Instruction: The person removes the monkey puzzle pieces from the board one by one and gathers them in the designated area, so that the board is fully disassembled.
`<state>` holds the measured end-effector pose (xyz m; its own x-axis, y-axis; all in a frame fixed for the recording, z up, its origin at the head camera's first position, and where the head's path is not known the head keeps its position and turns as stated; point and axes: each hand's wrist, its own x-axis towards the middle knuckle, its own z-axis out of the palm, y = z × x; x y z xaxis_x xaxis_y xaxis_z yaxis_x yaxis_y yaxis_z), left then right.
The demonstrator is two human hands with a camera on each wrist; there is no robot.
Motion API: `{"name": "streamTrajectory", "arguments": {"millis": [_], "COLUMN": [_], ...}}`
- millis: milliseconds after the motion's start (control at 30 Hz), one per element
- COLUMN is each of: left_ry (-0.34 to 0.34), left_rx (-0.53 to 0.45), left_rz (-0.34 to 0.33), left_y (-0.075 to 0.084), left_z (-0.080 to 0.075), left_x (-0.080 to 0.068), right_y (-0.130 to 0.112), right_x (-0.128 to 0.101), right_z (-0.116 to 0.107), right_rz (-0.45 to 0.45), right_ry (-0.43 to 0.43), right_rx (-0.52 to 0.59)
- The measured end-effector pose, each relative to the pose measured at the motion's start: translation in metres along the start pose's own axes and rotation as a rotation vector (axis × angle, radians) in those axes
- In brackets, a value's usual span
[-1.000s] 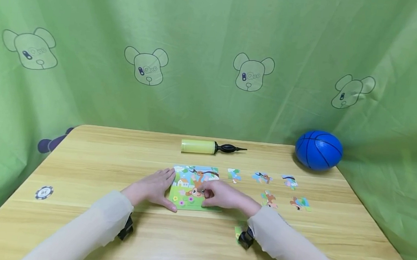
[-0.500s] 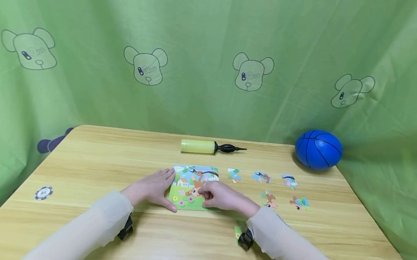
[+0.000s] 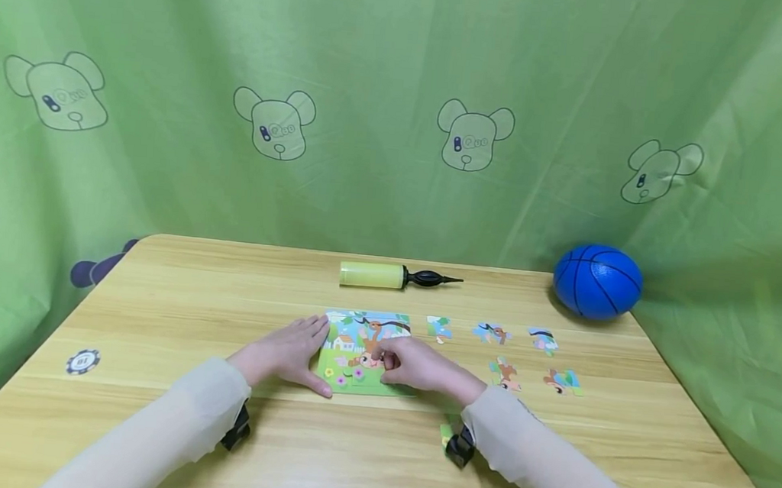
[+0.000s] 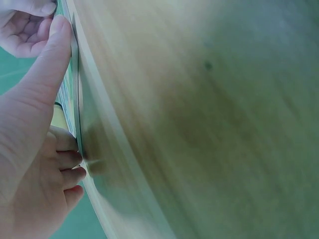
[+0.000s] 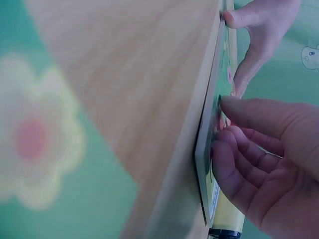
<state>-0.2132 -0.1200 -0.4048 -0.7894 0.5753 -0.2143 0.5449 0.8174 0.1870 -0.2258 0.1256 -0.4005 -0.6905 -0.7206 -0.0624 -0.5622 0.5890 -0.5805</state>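
A picture puzzle [image 3: 340,366] with a monkey, a house and flowers lies flat on the table in the head view. The left hand [image 3: 293,350] rests along its left edge with fingers extended; in the left wrist view the thumb [image 4: 47,64] touches the lower edge. The right hand [image 3: 417,365] is over the puzzle's right half, its thumb and fingers curled in a pinch on a puzzle piece at the surface. That piece is mostly hidden by the fingers. In the right wrist view, the thumb [image 5: 249,112] and fingertips meet the face of the board [image 5: 203,154].
Loose puzzle pieces lie to the right, among them a branch piece [image 3: 543,340] and a brown-and-blue piece [image 3: 563,381]. A green piece [image 3: 446,436] lies by the right wrist. Behind are a yellow hand pump [image 3: 371,275] and a blue ball [image 3: 598,282]; a poker chip [image 3: 82,361] sits left.
The right hand's fingers shift slightly over the puzzle's monkey face, staying in the same spot. The left hand stays still.
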Motion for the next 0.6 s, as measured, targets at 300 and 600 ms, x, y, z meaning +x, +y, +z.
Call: {"name": "streamTrajectory", "arguments": {"millis": [300,600], "left_ry": [-0.009,-0.005], "left_rx": [0.006,-0.003], "left_rz": [-0.012,-0.008], "left_y": [0.0000,0.0008], "left_z": [0.0005,0.0002], "left_x": [-0.0001,0.0000], "right_y": [0.0031,0.0036], "right_x": [-0.0005,-0.0007], "right_z": [-0.0021,-0.0014], "right_rz": [0.070,0.108], "right_ry": [0.029,0.045], "right_rx": [0.249,0.375]}}
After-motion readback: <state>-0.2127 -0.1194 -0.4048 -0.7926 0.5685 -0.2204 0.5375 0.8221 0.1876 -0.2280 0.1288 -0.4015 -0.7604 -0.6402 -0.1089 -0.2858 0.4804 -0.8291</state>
